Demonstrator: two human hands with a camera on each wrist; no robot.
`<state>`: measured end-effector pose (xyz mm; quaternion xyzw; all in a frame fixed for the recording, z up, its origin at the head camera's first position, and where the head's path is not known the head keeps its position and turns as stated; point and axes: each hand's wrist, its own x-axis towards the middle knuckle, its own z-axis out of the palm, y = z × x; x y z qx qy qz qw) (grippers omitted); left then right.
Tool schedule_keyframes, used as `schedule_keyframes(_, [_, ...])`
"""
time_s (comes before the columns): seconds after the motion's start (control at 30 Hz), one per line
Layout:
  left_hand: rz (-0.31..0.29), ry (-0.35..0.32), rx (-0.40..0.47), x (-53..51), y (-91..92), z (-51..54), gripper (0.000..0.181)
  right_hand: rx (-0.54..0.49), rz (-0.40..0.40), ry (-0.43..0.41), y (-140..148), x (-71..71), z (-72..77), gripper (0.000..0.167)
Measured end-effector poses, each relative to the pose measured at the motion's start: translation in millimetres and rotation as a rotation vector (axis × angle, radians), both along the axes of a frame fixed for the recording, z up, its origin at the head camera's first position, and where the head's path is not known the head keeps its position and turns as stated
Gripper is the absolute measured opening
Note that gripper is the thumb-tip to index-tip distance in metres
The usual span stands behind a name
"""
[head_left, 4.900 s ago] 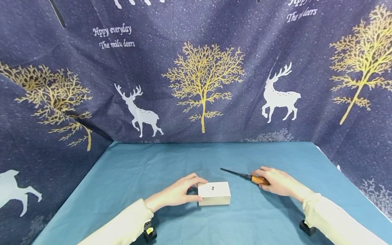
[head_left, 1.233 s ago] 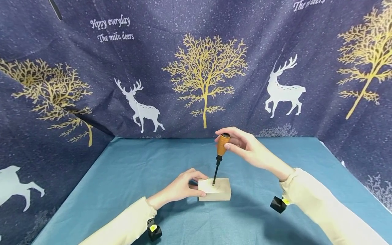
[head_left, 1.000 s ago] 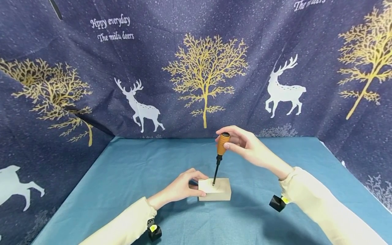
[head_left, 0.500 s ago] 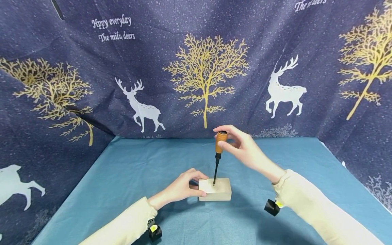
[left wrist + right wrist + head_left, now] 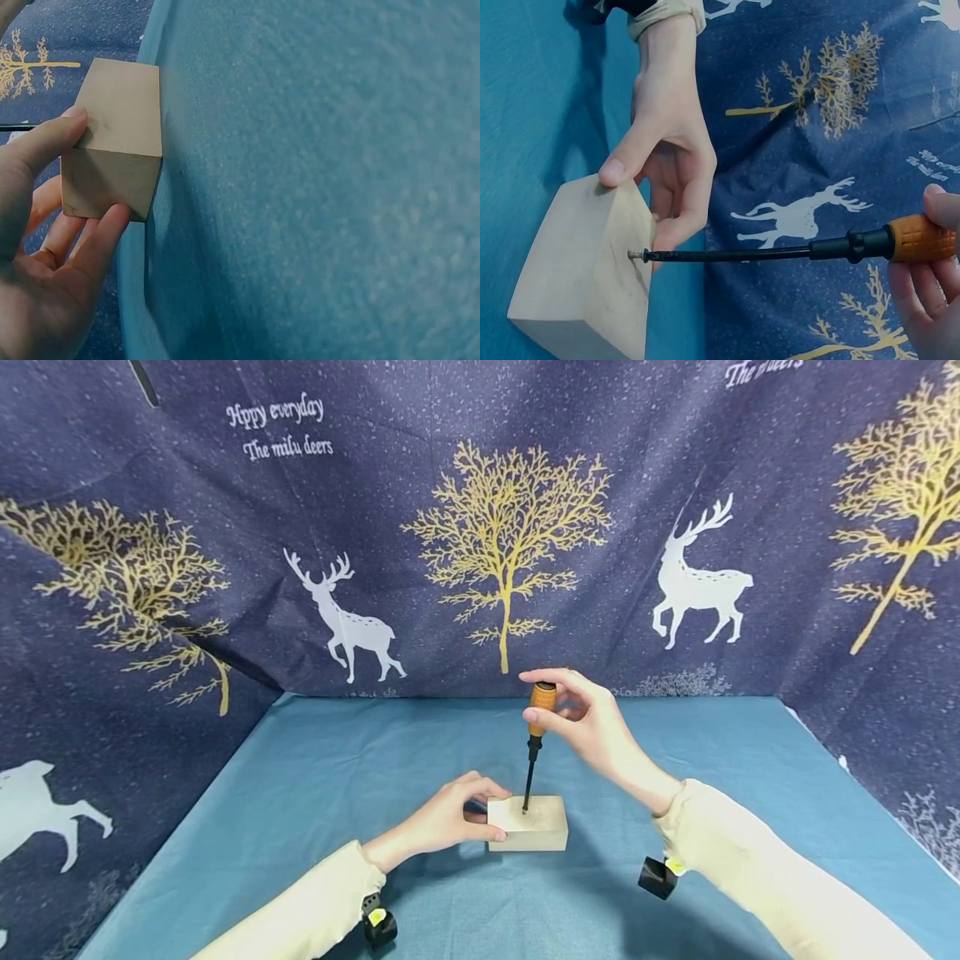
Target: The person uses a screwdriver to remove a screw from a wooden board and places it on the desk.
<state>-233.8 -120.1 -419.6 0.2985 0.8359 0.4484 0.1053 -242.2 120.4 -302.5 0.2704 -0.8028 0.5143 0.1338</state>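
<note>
A pale wooden block (image 5: 546, 827) lies on the blue cloth, and my left hand (image 5: 450, 814) grips its left end between thumb and fingers. From the block's top a small screw (image 5: 635, 255) sticks out part way. The tip of a screwdriver (image 5: 531, 777) with a black shaft and an orange handle meets the screw's head. My right hand (image 5: 588, 718) pinches that handle with thumb and fingers, the index finger lying over its end. The screwdriver stands almost upright, leaning slightly right. In the left wrist view, my thumb and fingertips press the block (image 5: 120, 105).
A blue cloth (image 5: 337, 777) covers the table. Behind it hangs a dark blue curtain (image 5: 450, 610) printed with white deer and golden trees. A small black camera (image 5: 658, 877) is strapped at the right wrist, another camera (image 5: 381, 927) at the left.
The right hand has picked the screwdriver up from the cloth and stood it on the screw. Lately that hand and its wrist have shifted left and turned around the handle. The left hand stays put.
</note>
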Motion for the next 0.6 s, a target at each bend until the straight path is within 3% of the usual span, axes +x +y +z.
schedule_keyframes(0.17, [-0.009,-0.016,0.003,0.5,-0.5,1.2,0.045,-0.042,0.006,-0.029,0.0,3.1,2.1,0.049])
schedule_keyframes(0.4, [-0.026,-0.017,-0.003,-1.1,-2.2,-1.1,0.046,-0.078,0.034,-0.081,2.4,1.3,5.1,0.039])
schedule_keyframes(0.6, [-0.029,-0.013,-0.002,-1.7,-2.3,-0.7,0.046,-0.105,0.161,-0.09,9.1,-5.5,4.7,0.038])
